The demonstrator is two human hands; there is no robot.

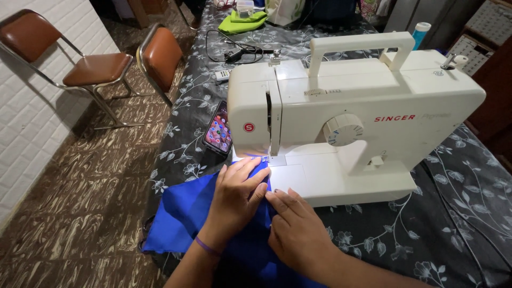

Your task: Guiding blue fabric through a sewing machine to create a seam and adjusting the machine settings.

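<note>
Nearby, phone beside white sewing machine

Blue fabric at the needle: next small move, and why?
Probably ease the blue fabric a little further under the needle area of the white sewing machine. Both hands lie flat on it: the left hand has its fingertips at the presser foot, the right hand is just behind, and most of the cloth hangs off the table edge.

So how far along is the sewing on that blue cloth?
Done: blue cloth is laid on the machine bed, edge under the needle. In hand: left hand and right hand press it flat. Left: most of the cloth lies short of the needle; no finished seam shows.
</note>
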